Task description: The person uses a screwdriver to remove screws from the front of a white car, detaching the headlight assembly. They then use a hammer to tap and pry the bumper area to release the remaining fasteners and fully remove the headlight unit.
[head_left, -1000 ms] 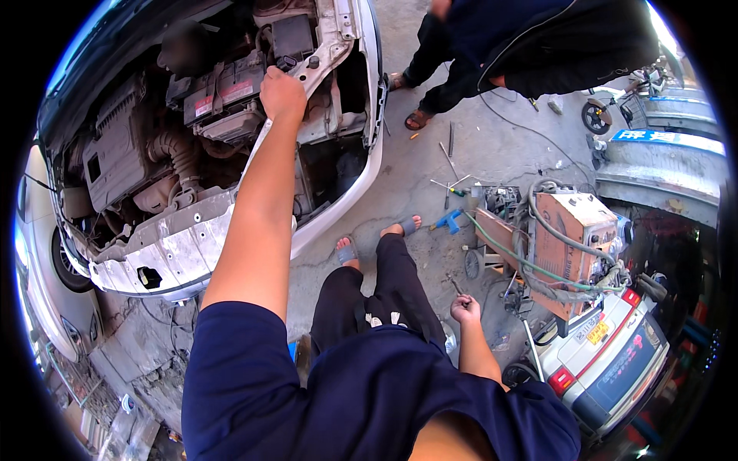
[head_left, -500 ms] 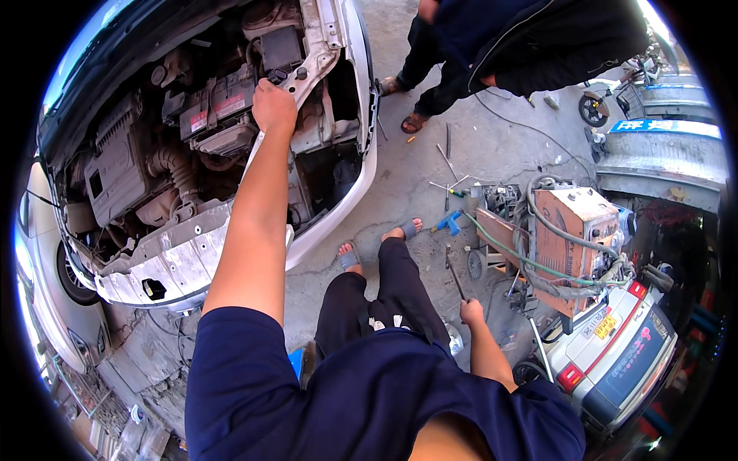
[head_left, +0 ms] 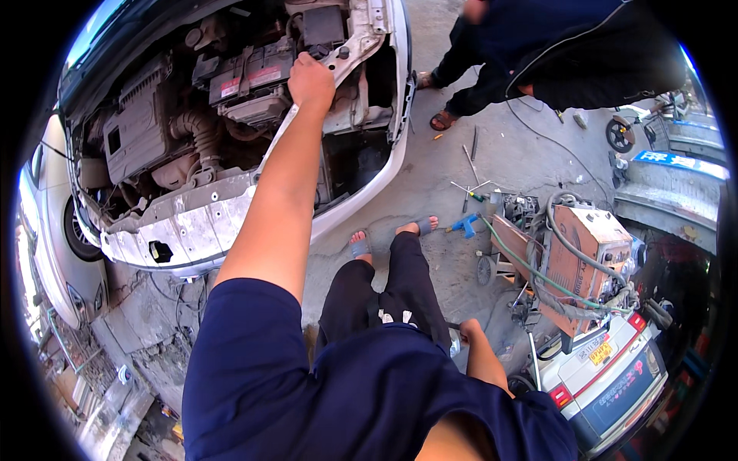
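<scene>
My left hand reaches out to the white car's open engine bay. Its fingers are curled closed at the pale metal front frame, beside the battery; what they grip is hidden. Low on my right side, my right hand is closed round the dark handle of a hammer-like tool. Most of that tool is out of sight by my leg. The car's white front panel stands in front of the bay, with a ribbed air hose behind it.
A person in dark clothes stands beyond the car's corner. To the right are a wheeled machine with hoses, a blue tool on the ground and a small white vehicle. A cable crosses the concrete.
The view has shifted, so the scene sits further right and higher. My right hand has drawn the tool back toward my leg. My left hand remains at the front frame.
</scene>
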`<state>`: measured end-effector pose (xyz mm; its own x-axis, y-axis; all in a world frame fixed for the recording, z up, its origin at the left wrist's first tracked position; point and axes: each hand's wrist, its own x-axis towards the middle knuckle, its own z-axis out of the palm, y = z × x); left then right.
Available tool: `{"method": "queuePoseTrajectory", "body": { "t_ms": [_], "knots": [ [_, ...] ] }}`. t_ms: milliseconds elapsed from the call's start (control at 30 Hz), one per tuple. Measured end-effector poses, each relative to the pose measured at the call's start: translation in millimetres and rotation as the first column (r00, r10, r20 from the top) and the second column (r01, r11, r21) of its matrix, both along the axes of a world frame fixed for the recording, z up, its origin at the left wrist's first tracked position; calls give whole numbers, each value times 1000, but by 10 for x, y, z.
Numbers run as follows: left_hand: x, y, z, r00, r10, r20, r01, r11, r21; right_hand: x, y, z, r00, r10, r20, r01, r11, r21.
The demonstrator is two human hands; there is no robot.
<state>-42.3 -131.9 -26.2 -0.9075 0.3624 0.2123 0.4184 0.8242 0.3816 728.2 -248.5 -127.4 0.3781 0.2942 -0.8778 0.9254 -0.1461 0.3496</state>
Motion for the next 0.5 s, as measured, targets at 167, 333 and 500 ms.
{"method": "queuePoseTrajectory", "body": {
  "t_ms": [167, 333, 500],
  "knots": [
    [-27, -1, -37, 1000, -8, 2, 8, 1000, 7, -265, 31, -1, 998, -53, -17, 55, 981, 188],
    [-38, -28, -88, 999, -21, -29, 21, 1000, 23, -428, 86, 15, 990, 120, -73, -93, 951, 295],
    [-12, 4, -65, 998, -14, -55, 14, 1000, 2, -315, 29, -122, 986, -142, -90, 157, 969, 188]
  ]
}}
